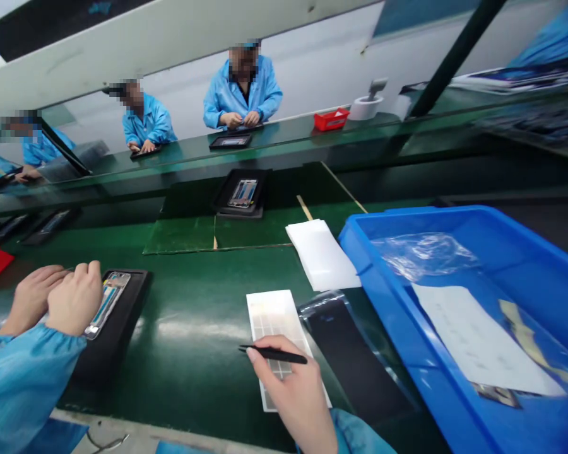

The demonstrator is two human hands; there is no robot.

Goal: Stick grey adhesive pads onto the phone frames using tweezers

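Right hand [293, 394] clamps black tweezers [273, 354] over the label sheet [272, 312] (likely picking a sticker); lifting one calls for a steady tip

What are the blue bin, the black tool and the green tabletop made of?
The blue bin looks like moulded plastic, by its even colour and rounded rim. The black tool in the right hand is thin and matte: coated metal or plastic, unclear. The green tabletop is probably a glossy vinyl or rubber mat, reflecting the lights.
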